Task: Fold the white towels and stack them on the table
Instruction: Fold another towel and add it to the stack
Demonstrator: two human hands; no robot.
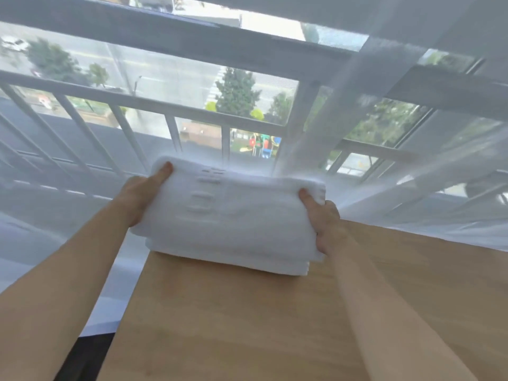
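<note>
The fingers of both hands are wrapped around the two short ends of a folded white fluffy towel (228,213). The left thumb (164,171) is laid on top of the towel near its far left corner, and the other left fingers are hidden under the cloth. The right thumb (308,198) is pressed on top near the far right corner, and the rest of those fingers are hidden too. So the towel is gripped by the left hand (140,196) on one side and by the right hand (330,226) on the other.

The gripped towel is held on top of more folded white towels (233,259), whose layered edges are seen just under it. Whether the top towel is resting fully on the pile or is held a little above it cannot be told. The pile is set at the far left corner of the light brown wooden tabletop (247,325), close to the far edge.

A thin white see-through curtain (384,133) is hung just behind the table's far edge. A window with white bars (192,114) is seen through it, with green trees (236,92) outside.
</note>
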